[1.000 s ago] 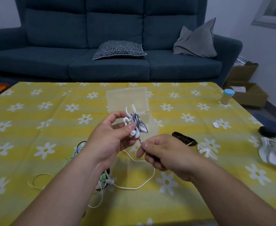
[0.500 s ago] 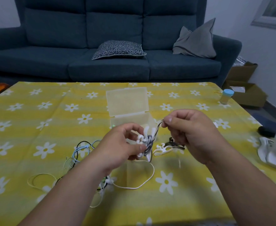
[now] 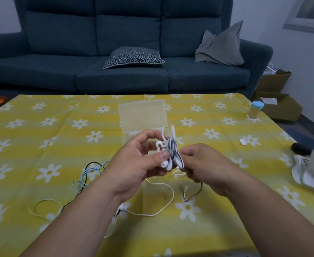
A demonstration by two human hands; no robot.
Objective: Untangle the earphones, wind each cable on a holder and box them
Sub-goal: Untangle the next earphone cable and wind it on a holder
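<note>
My left hand [image 3: 135, 164] pinches a white cable holder [image 3: 168, 143] that has a black-and-white striped earphone cable [image 3: 173, 153] wound around it, white earbuds showing by my thumb. My right hand [image 3: 206, 164] grips the same striped cable at the holder's lower right side. The cable's dark tail with a plug [image 3: 193, 193] hangs below my right hand to the cloth. Behind the hands stands a clear plastic box [image 3: 143, 115] with its lid up. A tangle of blue, black and cream earphone cables [image 3: 89, 175] lies on the table left of my left arm. Another white holder [image 3: 179, 174] lies under my hands.
The table has a yellow cloth with white daisies [image 3: 41, 145]. A small blue-capped bottle [image 3: 255, 109] stands at the far right edge. A white fan base [image 3: 310, 173] and a dark object [image 3: 300, 148] sit at the right. A blue sofa [image 3: 126, 52] is behind.
My right hand came down from pulling the cable up and right, now close against the holder's lower side. The holder in my left hand rose slightly; more cable is wound on.
</note>
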